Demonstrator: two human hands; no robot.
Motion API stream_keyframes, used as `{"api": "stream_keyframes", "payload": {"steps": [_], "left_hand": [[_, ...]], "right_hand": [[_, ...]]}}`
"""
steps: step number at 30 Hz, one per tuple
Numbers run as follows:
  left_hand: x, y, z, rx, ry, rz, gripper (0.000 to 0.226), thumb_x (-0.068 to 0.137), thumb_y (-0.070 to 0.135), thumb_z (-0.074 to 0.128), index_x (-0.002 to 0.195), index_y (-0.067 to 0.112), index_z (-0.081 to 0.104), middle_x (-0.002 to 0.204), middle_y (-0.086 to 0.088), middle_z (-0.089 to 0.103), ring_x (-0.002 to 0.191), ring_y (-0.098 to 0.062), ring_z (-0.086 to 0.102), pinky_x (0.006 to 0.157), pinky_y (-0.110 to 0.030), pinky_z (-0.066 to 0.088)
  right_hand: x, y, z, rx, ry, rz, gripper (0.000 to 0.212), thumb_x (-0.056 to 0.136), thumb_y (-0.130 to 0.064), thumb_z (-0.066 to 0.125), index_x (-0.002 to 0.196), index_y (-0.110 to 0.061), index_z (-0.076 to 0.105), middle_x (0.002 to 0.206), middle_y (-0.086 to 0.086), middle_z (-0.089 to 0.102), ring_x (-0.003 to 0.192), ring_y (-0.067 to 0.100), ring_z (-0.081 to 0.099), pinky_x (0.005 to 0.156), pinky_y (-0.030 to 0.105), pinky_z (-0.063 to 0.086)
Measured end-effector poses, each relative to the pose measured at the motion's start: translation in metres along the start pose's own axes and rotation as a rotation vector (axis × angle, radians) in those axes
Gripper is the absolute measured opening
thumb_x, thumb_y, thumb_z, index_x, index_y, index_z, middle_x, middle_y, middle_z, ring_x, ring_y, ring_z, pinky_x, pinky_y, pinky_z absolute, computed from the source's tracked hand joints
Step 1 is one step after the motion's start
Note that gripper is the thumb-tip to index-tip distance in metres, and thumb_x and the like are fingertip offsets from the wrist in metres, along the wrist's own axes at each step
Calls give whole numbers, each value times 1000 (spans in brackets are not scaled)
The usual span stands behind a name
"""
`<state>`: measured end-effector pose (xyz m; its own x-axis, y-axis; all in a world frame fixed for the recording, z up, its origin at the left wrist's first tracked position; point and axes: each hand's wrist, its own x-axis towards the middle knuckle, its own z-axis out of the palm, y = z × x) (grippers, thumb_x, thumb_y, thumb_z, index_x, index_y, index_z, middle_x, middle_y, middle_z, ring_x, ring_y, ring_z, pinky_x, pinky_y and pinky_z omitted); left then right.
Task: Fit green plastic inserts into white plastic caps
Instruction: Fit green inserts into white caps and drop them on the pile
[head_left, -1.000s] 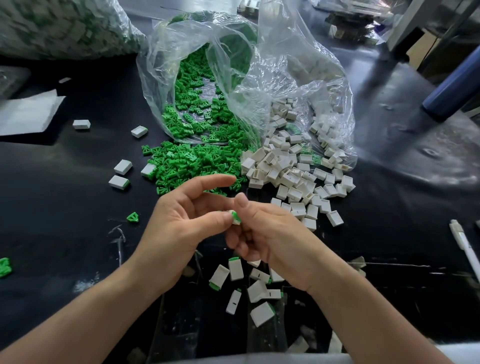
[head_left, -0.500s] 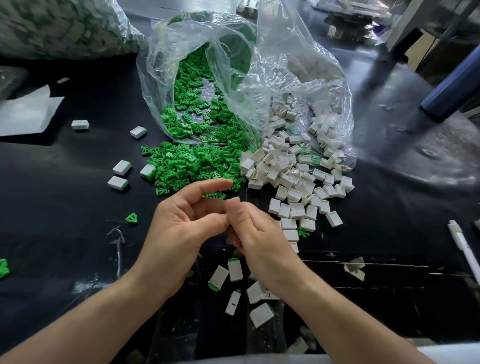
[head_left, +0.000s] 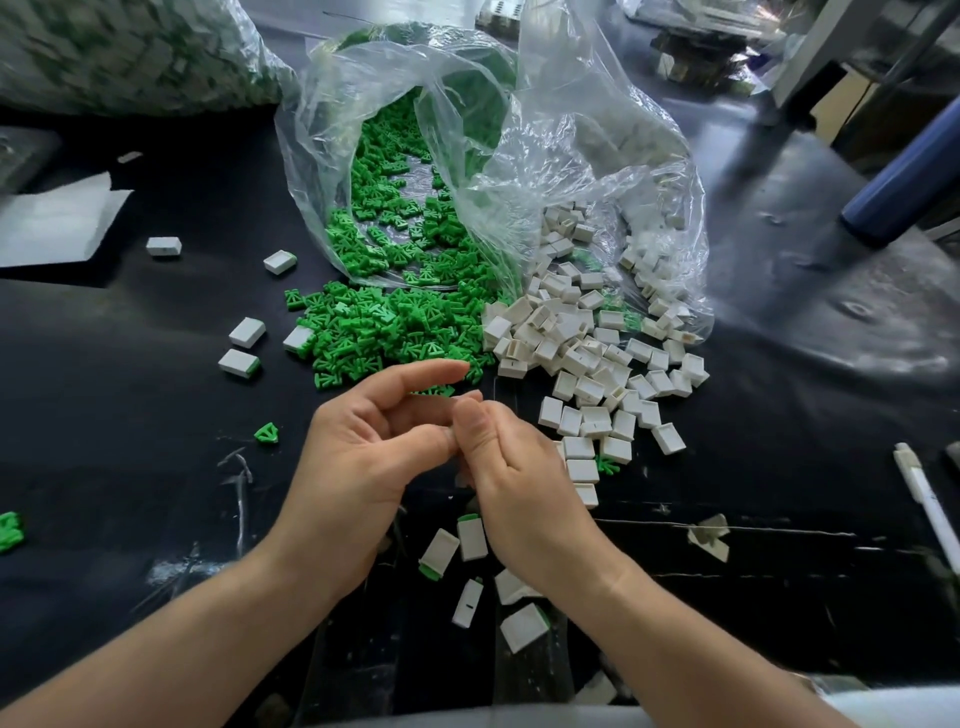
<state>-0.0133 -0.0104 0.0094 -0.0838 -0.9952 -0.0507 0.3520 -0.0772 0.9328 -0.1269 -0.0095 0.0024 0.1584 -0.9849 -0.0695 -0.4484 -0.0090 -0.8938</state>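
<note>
Just nearer than the grip, under the wrists, lie several finished caps (head_left: 471, 538), white with a green edge showing. I judge they are dropped there so that done pieces are kept apart from the stock.

Above them the left hand (head_left: 363, 462) and right hand (head_left: 519, 483) meet thumb to thumb. The right hand's fingers are curled in and the left forefinger arches over the top. Whatever lies between the thumbs is hidden, so I cannot tell whether either hand grasps a part or merely presses. The pose would suit squeezing an insert home into a cap.

Left of the grip, one stray green insert (head_left: 266, 433) lies alone on the black table (head_left: 130, 415). Just beyond the grip and to its right spreads the heap of white caps (head_left: 587, 358), and straight beyond it the heap of green inserts (head_left: 395, 332). Both heaps spill from the mouths of clear bags (head_left: 571, 156) laid on their sides, probably so that either part is one short reach away. Well right of the grip lies a white pen (head_left: 930, 499).

No brand, label or writing can be read anywhere.
</note>
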Motion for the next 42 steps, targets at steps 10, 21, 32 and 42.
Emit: {"api": "stream_keyframes", "payload": {"steps": [10, 21, 32, 42], "left_hand": [[0, 1, 1, -7, -21, -7, 36, 64, 1, 61, 96, 16, 68, 84, -13, 74, 76, -22, 71, 62, -22, 54], [4, 2, -3, 48, -16, -45, 47, 59, 12, 73, 104, 18, 64, 76, -8, 73, 69, -18, 70, 60, -22, 54], [5, -1, -2, 118, -16, -56, 54, 54, 13, 71, 107, 16, 60, 74, -8, 73, 70, -20, 72, 57, -21, 54], [5, 1, -2, 319, -77, -78, 52, 61, -2, 75, 104, 23, 60, 68, -9, 72, 57, -17, 68, 51, -20, 52]], "right_hand": [[2, 0, -2, 21, 0, 2, 56, 86, -57, 24, 89, -13, 58, 75, -4, 56, 75, 14, 53, 74, 43, 46], [9, 1, -25, -71, 88, -76, 72, 76, -73, 19, 55, -15, 57, 46, -11, 50, 48, 6, 45, 54, 30, 39], [12, 7, -35, 0, 105, -203, 10, 85, -18, 64, 76, -14, 67, 63, -7, 62, 58, 1, 54, 56, 13, 39], [11, 5, -37, -179, 35, -82, 26, 96, -26, 44, 70, -26, 44, 65, -13, 42, 58, -1, 40, 53, 14, 30]]}}
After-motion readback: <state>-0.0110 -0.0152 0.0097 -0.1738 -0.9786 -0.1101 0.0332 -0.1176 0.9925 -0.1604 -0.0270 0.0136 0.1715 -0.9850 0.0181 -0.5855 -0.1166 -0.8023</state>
